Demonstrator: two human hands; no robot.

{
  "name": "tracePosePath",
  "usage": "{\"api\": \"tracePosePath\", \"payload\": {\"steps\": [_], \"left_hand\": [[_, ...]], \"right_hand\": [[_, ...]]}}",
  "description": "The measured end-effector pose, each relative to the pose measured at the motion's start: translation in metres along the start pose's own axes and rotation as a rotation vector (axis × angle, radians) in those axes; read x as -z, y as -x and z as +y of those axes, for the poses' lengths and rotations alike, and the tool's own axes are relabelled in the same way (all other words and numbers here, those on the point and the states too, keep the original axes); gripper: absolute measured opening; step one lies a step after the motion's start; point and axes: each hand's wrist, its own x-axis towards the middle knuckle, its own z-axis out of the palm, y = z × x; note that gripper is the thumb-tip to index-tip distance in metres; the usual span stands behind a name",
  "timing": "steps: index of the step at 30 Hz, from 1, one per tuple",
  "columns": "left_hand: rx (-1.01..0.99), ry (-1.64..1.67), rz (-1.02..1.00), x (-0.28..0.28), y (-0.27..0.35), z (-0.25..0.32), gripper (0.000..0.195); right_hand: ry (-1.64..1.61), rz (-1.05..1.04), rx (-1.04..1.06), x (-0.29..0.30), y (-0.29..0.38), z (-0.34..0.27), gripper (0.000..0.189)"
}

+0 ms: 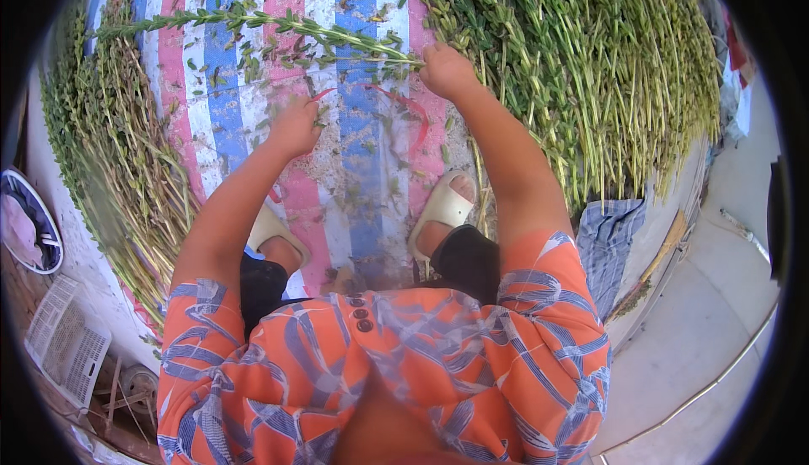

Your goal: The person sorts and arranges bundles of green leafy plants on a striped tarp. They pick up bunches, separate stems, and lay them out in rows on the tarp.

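Note:
My right hand (pixel 447 71) grips the cut end of a green sesame stalk (pixel 253 20). The stalk extends leftward across a striped woven plastic sheet (pixel 360 168), its pods still along the stem. Lower and to the left, my left hand (pixel 296 125) hovers over the sheet with curled fingers. A red strip (pixel 325 94) shows at its fingertips, and a bit of green beside them; whether the hand holds either is unclear. Another length of red strip (pixel 417 114) curves below my right hand. Loose pods and leaves (pixel 253 66) litter the sheet.
A large heap of sesame stalks (pixel 569 73) lies on the right, with a smaller, browner pile (pixel 120 123) on the left. A checked cloth (pixel 610 250) rests at the right heap's lower edge. Beyond the left pile are a basin (pixel 31 221) and a plastic crate (pixel 69 338).

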Motion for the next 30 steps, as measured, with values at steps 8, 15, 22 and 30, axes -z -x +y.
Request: {"api": "tracePosePath", "payload": {"steps": [8, 15, 22, 30], "left_hand": [[0.001, 0.123, 0.064, 0.026, 0.001, -0.019, 0.015], [0.026, 0.216, -0.146, -0.006, 0.031, -0.029, 0.017], [0.080, 0.309, -0.167, 0.004, 0.005, 0.001, 0.016], [0.250, 0.614, -0.177, -0.008, -0.028, 0.014, 0.022]], "right_hand": [[-0.010, 0.039, -0.042, 0.009, 0.020, 0.017, 0.017], [-0.268, 0.300, -0.277, 0.043, 0.087, 0.065, 0.014], [-0.041, 0.191, -0.442, -0.017, 0.130, 0.100, 0.023], [0.012, 0.080, -0.293, -0.020, 0.118, 0.103, 0.024]]}}
